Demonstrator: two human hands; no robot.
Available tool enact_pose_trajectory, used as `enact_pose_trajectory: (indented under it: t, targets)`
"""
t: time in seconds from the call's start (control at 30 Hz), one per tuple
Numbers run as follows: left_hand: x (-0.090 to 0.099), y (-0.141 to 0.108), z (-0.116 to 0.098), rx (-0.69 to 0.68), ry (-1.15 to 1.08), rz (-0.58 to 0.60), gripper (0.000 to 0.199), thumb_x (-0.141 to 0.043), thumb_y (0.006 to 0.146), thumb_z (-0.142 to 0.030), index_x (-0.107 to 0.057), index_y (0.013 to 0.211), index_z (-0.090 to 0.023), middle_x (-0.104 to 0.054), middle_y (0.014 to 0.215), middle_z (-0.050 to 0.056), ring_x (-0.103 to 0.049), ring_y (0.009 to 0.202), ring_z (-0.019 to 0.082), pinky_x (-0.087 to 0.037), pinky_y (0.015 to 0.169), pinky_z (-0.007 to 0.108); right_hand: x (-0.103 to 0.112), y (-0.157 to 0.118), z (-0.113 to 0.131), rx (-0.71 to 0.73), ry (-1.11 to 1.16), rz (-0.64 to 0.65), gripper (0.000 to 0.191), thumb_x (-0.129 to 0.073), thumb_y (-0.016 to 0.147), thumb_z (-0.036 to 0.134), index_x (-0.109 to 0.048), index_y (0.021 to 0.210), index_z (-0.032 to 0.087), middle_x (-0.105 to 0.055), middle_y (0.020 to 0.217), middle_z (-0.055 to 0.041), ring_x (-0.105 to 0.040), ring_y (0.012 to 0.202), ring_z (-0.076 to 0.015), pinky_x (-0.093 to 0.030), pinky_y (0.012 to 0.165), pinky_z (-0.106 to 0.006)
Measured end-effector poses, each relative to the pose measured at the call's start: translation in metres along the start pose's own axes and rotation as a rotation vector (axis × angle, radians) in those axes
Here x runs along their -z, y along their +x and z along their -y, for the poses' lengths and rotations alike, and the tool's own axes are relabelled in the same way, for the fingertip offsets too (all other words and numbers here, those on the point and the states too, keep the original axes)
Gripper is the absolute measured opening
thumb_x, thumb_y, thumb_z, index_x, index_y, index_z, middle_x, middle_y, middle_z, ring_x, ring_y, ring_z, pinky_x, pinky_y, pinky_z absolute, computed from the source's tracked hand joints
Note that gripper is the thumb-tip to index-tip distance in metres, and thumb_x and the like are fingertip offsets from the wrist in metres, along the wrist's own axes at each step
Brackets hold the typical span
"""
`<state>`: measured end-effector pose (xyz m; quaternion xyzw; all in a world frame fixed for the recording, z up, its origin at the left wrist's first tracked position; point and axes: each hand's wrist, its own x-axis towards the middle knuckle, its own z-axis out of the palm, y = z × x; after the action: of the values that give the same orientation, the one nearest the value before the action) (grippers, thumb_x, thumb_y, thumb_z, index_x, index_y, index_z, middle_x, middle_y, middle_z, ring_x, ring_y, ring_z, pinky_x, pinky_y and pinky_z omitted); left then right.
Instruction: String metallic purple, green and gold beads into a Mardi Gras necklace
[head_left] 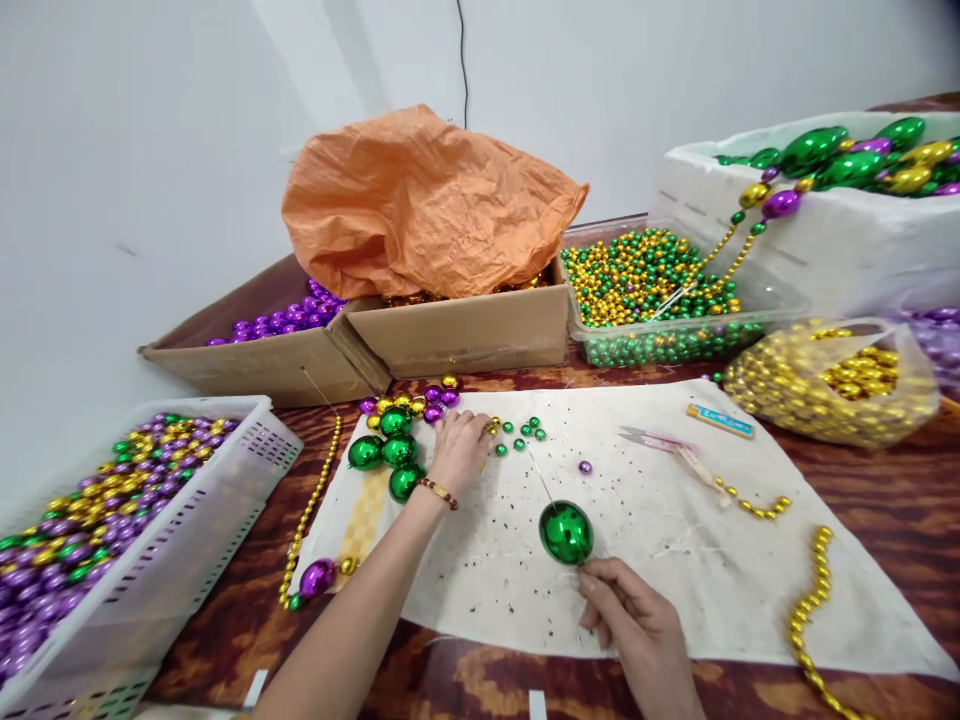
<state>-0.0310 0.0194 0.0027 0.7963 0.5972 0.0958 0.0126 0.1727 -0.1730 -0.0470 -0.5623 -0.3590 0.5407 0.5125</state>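
Note:
My right hand [634,625] pinches the lower end of a large shiny green bead [566,532], held over the white cloth [510,570]. A thin, straight wire or thread sticks out of the bead's top. My left hand [459,450], with a beaded bracelet on its wrist, reaches down to the cloth, fingers bent together. Its fingertips are partly hidden, beside small gold beads [493,426]. Left of it lie several large green balls [399,451], with purple beads [433,411] behind them. Small green beads [520,444] and one purple bead [585,467] lie to its right.
Scissors [652,438], a blue-labelled strip [720,420] and gold bead strands [810,600] lie at right. A bead basket [225,500] stands left; cardboard boxes [465,330], a clear bin [652,340], a bag of gold beads [817,390] and a white foam box [750,215] line the back.

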Motion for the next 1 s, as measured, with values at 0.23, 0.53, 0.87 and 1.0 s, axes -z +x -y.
enact_pose_trajectory:
  t: [0.23,0.53,0.87,1.0]
  targets:
    - [0.039,-0.029,0.027,-0.066,0.07,0.103,0.015,-0.05,0.087,-0.021,-0.064,0.084,-0.02,-0.064,0.089,0.007,-0.048,0.093,0.026,-0.03,0.078,0.036,0.004,0.001,-0.003,0.016,-0.026,0.045,0.03,-0.062,0.084,0.045,-0.069,0.086,0.016,-0.055,0.057,-0.0008,-0.051,0.051,-0.0136,-0.042,0.046,-0.022]
    - [0.021,-0.052,0.019,-0.066,0.036,0.116,0.01,-0.054,0.085,-0.023,-0.064,0.081,-0.02,-0.063,0.087,0.009,-0.048,0.095,0.028,-0.032,0.085,0.043,0.003,0.0,-0.001,0.048,-0.07,0.054,0.029,-0.061,0.085,0.045,-0.069,0.082,0.017,-0.056,0.056,-0.0009,-0.052,0.051,-0.0142,-0.042,0.046,-0.022]
    - [0.039,-0.068,-0.026,0.487,-1.953,0.226,0.022,-0.062,0.086,-0.025,-0.064,0.107,-0.017,-0.066,0.1,0.007,-0.064,0.093,0.019,-0.048,0.091,0.037,0.0,-0.009,0.007,0.067,-0.032,0.086,0.033,-0.061,0.084,0.048,-0.068,0.075,0.017,-0.059,0.06,-0.0015,-0.056,0.05,-0.0137,-0.041,0.046,-0.022]
    - [0.035,-0.074,-0.041,0.502,-2.117,0.25,0.024,-0.059,0.088,-0.022,-0.064,0.111,-0.016,-0.066,0.097,0.006,-0.065,0.092,0.018,-0.05,0.092,0.037,0.001,-0.014,0.012,0.088,-0.037,0.056,0.035,-0.061,0.083,0.051,-0.068,0.073,0.018,-0.057,0.056,-0.0009,-0.056,0.047,-0.0136,-0.041,0.044,-0.022]
